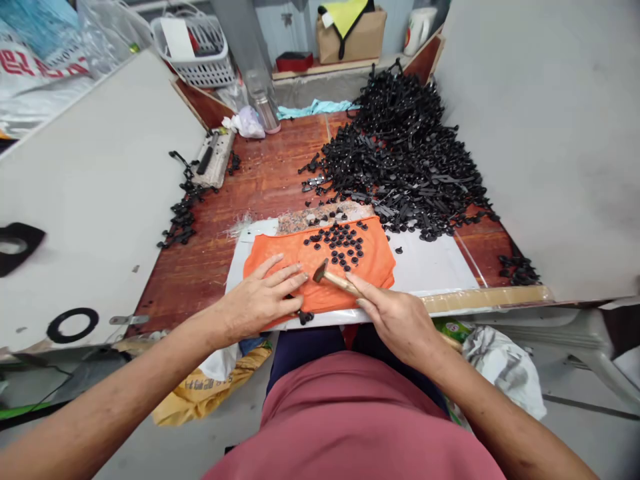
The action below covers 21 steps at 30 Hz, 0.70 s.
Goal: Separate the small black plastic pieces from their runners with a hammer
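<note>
"What's on the wooden table (280,167)?"
"A big heap of black plastic parts (400,153) at the far right, then the orange cloth (280,243) close to the person, then a hammer (340,281) and many round black studs (341,241)."
"How would you work it well?"
"It looks like hammer work, so I'd keep the cloth flat, use short, square taps, and mind the left fingertips."
"And the grip?"
"The right hand (400,320) is wrapped round the hammer's handle; the head juts out ahead, over the cloth, just beside the left hand's fingertips. The left hand (267,297) lies palm down on the cloth; I can't tell whether it pinches anything."
"The studs?"
"On the cloth, mostly beyond the hammer head. A small black part (305,317) sits just beside the left thumb."
</note>
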Motion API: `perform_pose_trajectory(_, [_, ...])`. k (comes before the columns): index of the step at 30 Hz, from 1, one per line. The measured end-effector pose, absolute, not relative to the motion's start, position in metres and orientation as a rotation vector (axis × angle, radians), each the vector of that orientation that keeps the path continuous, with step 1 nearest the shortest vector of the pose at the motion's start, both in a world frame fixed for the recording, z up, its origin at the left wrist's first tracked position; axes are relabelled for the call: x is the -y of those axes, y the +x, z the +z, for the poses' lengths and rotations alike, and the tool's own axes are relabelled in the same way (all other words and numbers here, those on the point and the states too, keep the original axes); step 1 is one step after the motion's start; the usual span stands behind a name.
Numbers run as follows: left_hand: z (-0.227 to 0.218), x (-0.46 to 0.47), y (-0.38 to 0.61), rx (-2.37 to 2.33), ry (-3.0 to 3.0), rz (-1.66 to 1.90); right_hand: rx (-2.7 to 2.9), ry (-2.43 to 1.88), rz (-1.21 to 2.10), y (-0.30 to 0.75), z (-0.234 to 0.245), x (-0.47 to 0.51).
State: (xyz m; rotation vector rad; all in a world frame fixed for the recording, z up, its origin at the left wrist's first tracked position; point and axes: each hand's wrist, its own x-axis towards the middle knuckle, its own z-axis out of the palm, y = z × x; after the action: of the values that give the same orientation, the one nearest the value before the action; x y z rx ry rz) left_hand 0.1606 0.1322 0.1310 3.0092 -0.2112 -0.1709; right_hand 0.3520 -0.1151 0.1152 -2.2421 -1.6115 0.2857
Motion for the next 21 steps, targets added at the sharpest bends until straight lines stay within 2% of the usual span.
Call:
perform_pose_trajectory(5, [0.124,-0.130,0.151,-0.061,3.039,0.023,1.455,-2.207,0.367,0.354,0.109,0.127])
perform_pose_trajectory(11, [0.126,-0.134,0.159,-0.615,2.468,0.134,1.490,-2.213,0.447,0.348,0.094,0.133])
perform_pose_trajectory(16, [0.119,-0.139,0.175,-0.718,2.105,0.226,1.494,-2.218,0.407,0.347,0.091,0.134])
perform_pose_trajectory(21, [0.115,-0.141,0.182,-0.719,2.064,0.255,1.474,-2.213,0.405,0.350,0.088,0.133])
